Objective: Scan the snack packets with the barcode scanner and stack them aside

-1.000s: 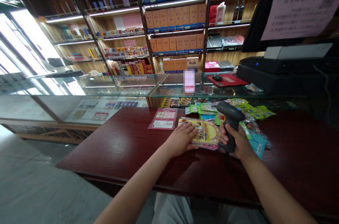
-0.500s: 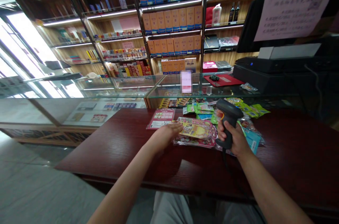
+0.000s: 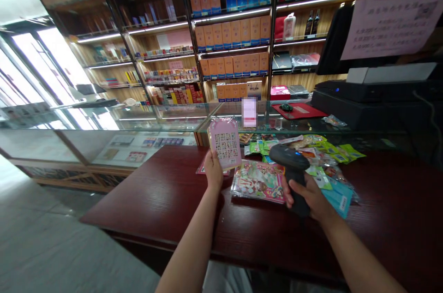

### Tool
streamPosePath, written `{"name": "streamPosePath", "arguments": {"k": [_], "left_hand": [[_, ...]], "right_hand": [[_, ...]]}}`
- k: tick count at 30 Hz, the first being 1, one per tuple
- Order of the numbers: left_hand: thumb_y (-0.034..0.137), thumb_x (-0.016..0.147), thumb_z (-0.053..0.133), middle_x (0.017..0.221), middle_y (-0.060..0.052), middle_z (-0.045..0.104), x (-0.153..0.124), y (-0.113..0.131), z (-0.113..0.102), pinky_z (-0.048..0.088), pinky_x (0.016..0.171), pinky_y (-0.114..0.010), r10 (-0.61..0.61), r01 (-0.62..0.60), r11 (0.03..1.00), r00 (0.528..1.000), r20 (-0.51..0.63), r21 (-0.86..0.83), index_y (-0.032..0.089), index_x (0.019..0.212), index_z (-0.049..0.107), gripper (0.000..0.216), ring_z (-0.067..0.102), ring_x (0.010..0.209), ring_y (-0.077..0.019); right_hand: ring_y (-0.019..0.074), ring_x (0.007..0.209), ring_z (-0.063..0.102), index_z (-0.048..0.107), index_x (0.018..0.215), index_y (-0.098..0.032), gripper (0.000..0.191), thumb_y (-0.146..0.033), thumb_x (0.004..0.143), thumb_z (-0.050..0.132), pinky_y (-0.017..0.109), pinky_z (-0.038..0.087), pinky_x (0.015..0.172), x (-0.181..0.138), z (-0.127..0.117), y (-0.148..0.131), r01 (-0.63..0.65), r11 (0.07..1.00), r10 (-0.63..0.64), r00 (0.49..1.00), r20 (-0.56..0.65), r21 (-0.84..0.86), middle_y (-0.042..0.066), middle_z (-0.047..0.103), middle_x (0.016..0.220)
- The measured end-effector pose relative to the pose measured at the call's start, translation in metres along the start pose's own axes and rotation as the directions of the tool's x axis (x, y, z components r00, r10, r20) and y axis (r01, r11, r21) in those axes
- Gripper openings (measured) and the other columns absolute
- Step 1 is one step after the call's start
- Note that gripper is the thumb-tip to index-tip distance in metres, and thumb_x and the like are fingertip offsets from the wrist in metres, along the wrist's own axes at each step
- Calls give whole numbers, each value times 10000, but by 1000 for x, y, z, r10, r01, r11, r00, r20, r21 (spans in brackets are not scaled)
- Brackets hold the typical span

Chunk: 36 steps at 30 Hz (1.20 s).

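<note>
My left hand (image 3: 213, 170) is closed on the lower left edge of a pink booklet-like pack (image 3: 225, 143) in clear wrap. The pack is held upright above the table, its back with a grid of tiny pictures turned towards me. In my right hand (image 3: 308, 194) is a dark barcode scanner (image 3: 292, 161), gripped by its handle; a small blue light glows on top. Between the hands lies a stack of colourful wrapped packs (image 3: 258, 182). Behind my left hand, another flat pack is mostly hidden on the table.
Green snack packets (image 3: 349, 152) and a blue packet (image 3: 341, 198) lie on the dark red table (image 3: 145, 196). Behind stands a glass counter with a red mat (image 3: 301, 110) and mouse. A monitor with a pink paper sign (image 3: 391, 23) rises at the right.
My left hand has picked up a pack from the stack and raised it, with its pink back now showing. The scanner has turned and tilted leftwards towards it.
</note>
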<state>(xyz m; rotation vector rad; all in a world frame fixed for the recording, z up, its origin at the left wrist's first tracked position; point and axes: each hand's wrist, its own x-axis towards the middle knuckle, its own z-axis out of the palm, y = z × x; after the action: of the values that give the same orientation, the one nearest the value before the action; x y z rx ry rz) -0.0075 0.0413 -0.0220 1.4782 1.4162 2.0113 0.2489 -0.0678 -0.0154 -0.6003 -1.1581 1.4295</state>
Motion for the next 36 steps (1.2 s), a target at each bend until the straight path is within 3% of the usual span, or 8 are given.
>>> {"name": "streamPosePath", "arguments": {"k": [10,15,18,21,23,26,31,36], "left_hand": [[418,885,517,824,-28,589,4,-24,11,454,674,-261,-23,26,995,999,31,-100,178,880,543,241,560,757,-159],[393,907,503,776,-10,590,-3,-6,11,442,675,-243,164,-153,984,978,130,-86,190,857,567,218,552,729,-141],[296,908,499,778,-18,651,-11,7,3,457,703,-255,315,-328,945,889,332,-19,199,887,641,173,595,739,-144],[200,870,523,924,-50,728,-17,16,-4,491,786,-295,431,-470,879,723,539,-73,216,988,692,207,667,856,-172],[164,822,564,986,-61,739,-21,19,-7,508,829,-319,465,-491,859,628,624,-146,223,996,711,235,684,917,-190],[130,740,616,981,-64,745,-25,20,-8,524,860,-346,437,-410,885,571,695,-220,216,946,735,252,692,934,-206],[123,722,602,951,-73,745,-27,20,-8,541,846,-354,265,-159,964,670,693,-214,189,894,742,231,694,920,-215],[182,777,597,1070,-72,719,-21,13,-5,494,947,-388,206,-172,979,805,556,-113,198,926,736,205,659,1016,-220]], "right_hand": [[69,365,484,532,931,-198,352,-419,769,753,189,405,343,0,10,12,-128,977,128,992,-14,-169,-48,572,625],[57,378,457,591,889,-191,266,-388,792,741,172,384,344,-2,3,4,-60,998,59,997,49,10,-37,555,637],[38,373,378,620,801,-186,271,-429,781,737,159,350,324,-4,-4,-4,10,983,-30,994,109,184,-38,511,627],[37,378,300,647,910,-218,257,-431,789,724,141,335,313,-5,-9,-11,96,956,-110,993,34,279,-50,474,632],[42,386,277,642,955,-243,246,-417,798,717,129,340,319,-4,-11,-15,132,946,-131,991,-24,297,-55,463,640],[45,394,275,636,953,-247,241,-414,799,715,120,358,330,-2,-11,-17,130,946,-121,991,-51,298,-55,462,649],[40,404,317,637,993,-227,276,-408,802,717,114,380,339,0,-11,-14,113,948,-104,994,-46,298,-51,479,659],[42,391,317,627,1012,-228,333,-436,775,735,127,359,325,-1,-7,-14,99,959,-88,995,-53,267,-55,480,643]]}}
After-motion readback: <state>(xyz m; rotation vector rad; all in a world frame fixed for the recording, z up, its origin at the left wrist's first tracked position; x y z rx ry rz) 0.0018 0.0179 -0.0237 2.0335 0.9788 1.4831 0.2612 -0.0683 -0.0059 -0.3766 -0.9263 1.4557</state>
